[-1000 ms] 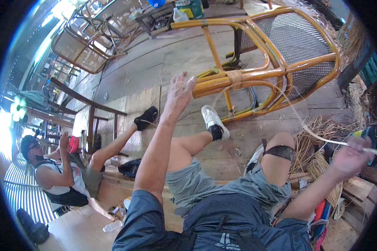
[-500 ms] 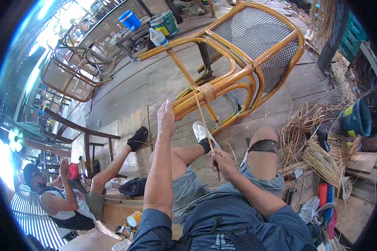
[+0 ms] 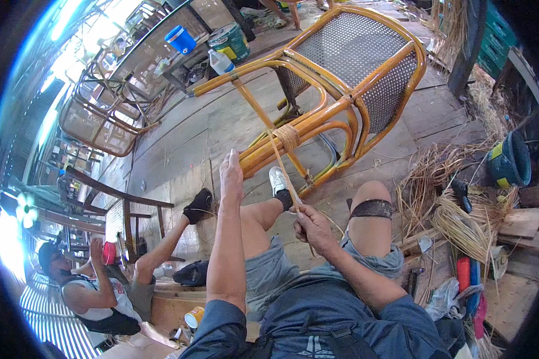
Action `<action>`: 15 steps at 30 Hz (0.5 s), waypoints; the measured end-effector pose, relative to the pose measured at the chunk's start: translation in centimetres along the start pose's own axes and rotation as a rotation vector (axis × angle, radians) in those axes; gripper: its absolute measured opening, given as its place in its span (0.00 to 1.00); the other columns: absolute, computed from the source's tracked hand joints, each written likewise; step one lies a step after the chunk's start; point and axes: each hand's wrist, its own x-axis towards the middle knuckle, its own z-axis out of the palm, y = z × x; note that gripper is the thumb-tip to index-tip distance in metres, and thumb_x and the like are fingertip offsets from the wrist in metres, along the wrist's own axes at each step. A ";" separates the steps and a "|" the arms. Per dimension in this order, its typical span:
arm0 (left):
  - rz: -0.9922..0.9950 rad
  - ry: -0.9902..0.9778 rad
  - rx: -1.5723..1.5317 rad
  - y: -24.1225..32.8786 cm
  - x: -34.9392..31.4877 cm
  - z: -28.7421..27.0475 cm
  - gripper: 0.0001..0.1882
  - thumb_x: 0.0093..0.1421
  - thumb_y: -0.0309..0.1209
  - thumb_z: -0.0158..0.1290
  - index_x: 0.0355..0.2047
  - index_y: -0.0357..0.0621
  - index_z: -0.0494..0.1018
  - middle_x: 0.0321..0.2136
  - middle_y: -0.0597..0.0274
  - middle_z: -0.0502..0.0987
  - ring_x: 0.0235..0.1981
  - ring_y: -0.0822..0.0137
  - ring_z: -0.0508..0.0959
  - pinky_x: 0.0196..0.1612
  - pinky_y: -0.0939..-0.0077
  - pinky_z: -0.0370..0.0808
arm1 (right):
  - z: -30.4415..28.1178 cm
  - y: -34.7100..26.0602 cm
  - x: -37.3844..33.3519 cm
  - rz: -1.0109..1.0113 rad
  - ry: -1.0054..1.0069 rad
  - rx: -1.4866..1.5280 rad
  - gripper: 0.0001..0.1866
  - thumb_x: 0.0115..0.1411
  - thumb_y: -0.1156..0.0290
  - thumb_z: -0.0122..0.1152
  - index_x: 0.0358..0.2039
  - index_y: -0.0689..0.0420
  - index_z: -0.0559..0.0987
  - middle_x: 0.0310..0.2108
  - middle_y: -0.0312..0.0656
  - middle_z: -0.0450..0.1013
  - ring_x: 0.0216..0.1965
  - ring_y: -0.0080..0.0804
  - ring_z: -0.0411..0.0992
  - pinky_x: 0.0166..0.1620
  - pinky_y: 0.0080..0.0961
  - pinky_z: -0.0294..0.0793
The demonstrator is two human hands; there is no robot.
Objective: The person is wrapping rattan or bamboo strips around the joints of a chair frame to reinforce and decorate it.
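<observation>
A glossy rattan chair (image 3: 317, 116) with woven cane panels lies tipped over on the floor before me. A pale binding (image 3: 288, 137) of cane strip wraps its bundled poles near their close end. My left hand (image 3: 231, 173) holds the end of these poles, fingers pointing away from me. From beside the binding, a cane strip (image 3: 282, 164) runs straight down to my right hand (image 3: 316, 230), closed around it above my lap. A loose length of the strip curls by that fist. The fingers' undersides are hidden on both hands.
A seated person (image 3: 96, 293) works at the left beside a dark wooden chair (image 3: 126, 209). Loose cane strips (image 3: 428, 179) and a dark bucket (image 3: 509, 160) lie at the right. A blue cooler (image 3: 181, 39) and a green drum (image 3: 229, 42) stand at the back.
My right hand, still closed on the cane strip, has moved slightly up and left. The chair and floor sit a little further left in view. My left hand stays at the pole end.
</observation>
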 end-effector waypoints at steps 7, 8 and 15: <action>-0.003 0.099 -0.079 -1.7 -2.6 -0.5 0.29 0.66 0.54 0.35 0.52 0.44 0.65 0.47 0.59 0.69 0.41 0.67 0.73 0.40 0.73 0.71 | 1.1 1.6 4.5 -0.018 -0.112 -0.192 0.10 0.66 0.70 0.46 0.44 0.58 0.71 0.27 0.35 0.68 0.25 0.20 0.65 0.29 0.17 0.67; -0.046 0.121 -0.097 -2.2 -2.9 -0.9 0.29 0.66 0.55 0.34 0.52 0.43 0.65 0.47 0.59 0.70 0.41 0.66 0.73 0.42 0.73 0.71 | 1.1 2.5 5.1 -0.086 -0.053 -0.321 0.10 0.65 0.70 0.46 0.43 0.59 0.72 0.30 0.36 0.69 0.28 0.22 0.67 0.32 0.19 0.68; -0.123 0.118 -0.378 -4.2 -2.9 -2.5 0.30 0.65 0.56 0.36 0.48 0.41 0.68 0.42 0.61 0.75 0.38 0.68 0.74 0.36 0.75 0.70 | 2.6 7.4 3.1 -0.438 -0.150 -0.724 0.10 0.62 0.71 0.48 0.41 0.63 0.72 0.43 0.47 0.71 0.49 0.44 0.68 0.49 0.34 0.68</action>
